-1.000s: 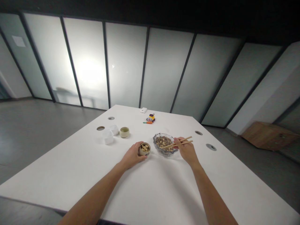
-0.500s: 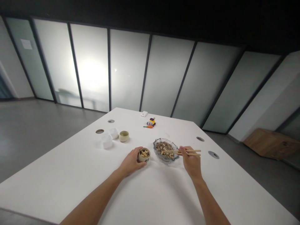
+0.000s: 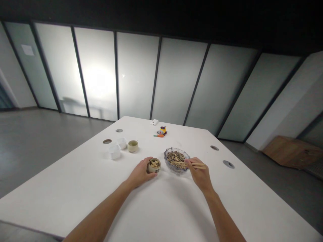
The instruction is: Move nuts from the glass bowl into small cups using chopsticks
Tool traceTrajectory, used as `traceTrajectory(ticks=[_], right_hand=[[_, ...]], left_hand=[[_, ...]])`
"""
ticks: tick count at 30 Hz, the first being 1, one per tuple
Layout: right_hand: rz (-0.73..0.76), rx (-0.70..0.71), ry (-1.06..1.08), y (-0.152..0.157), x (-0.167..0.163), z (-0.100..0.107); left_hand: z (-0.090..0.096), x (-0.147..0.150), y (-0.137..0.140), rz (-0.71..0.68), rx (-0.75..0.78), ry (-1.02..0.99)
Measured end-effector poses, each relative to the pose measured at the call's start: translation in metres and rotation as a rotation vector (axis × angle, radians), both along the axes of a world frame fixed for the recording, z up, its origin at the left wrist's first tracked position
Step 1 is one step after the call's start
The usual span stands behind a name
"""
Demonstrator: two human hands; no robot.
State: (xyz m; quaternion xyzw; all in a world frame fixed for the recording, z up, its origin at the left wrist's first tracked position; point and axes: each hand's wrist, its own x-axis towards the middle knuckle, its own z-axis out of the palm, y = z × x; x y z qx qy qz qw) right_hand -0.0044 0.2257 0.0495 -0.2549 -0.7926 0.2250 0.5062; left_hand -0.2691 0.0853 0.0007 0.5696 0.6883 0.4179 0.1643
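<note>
Near the middle of the white tabletop (image 3: 151,208), the left hand (image 3: 140,173) wraps its grip around the left side of a small cup (image 3: 152,170), thumb on the near side. The cup stands upright holding pale nuts (image 3: 154,163); it looks like stiff, glazed ceramic, probably light but breakable, best held low around its round wall. Just to its right sits a glass bowl (image 3: 174,169), clear and scalloped at the rim, likely heavier, slippery and fragile, safest taken from opposite sides. Inside lie dark, dry-looking seeds (image 3: 175,156) mixed with paler pieces.

At the bowl's right side, the right hand (image 3: 200,174) pinches a pair of chopsticks (image 3: 199,166), their tips over the seeds; whether they hold a piece, I cannot tell. They look wooden, straight, stiff and light, well held toward the far-from-tip end. Smooth-shelled nuts would probably roll between them.
</note>
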Motion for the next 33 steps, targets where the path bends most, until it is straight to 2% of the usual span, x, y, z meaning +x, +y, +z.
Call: traceTrajectory(ticks=[6, 9, 12, 14, 17, 20, 26, 28, 33], right_hand=[[-0.093, -0.024, 0.077, 0.006, 0.004, -0.003], [-0.131, -0.122, 0.212, 0.008, 0.002, -0.005], [-0.052, -0.272, 0.351, 0.001, -0.007, -0.008], [0.012, -0.313, 0.367, -0.008, -0.016, -0.011], [0.049, -0.234, 0.255, -0.022, -0.027, -0.012], [0.023, -0.129, 0.189, -0.027, -0.028, -0.008], [-0.229, 0.015, 0.182, -0.008, 0.0, 0.006], [-0.295, 0.017, 0.166, 0.0, 0.01, 0.009], [-0.382, -0.082, 0.122, 0.011, 0.023, 0.011]], left_hand=[[0.001, 0.0, 0.0, 0.0, -0.002, 0.001], [0.001, 0.0, 0.0, -0.002, 0.018, 0.008], [0.0, 0.001, 0.0, -0.002, 0.037, 0.015], [-0.001, 0.001, 0.001, -0.006, 0.042, 0.022], [-0.002, 0.001, 0.001, -0.013, 0.055, 0.031], [-0.003, 0.001, 0.001, -0.014, 0.062, 0.035], [-0.001, 0.0, 0.0, -0.027, 0.066, 0.032], [0.0, 0.0, -0.001, -0.023, 0.071, 0.032], [0.0, 0.0, 0.0, -0.02, 0.052, 0.03]])
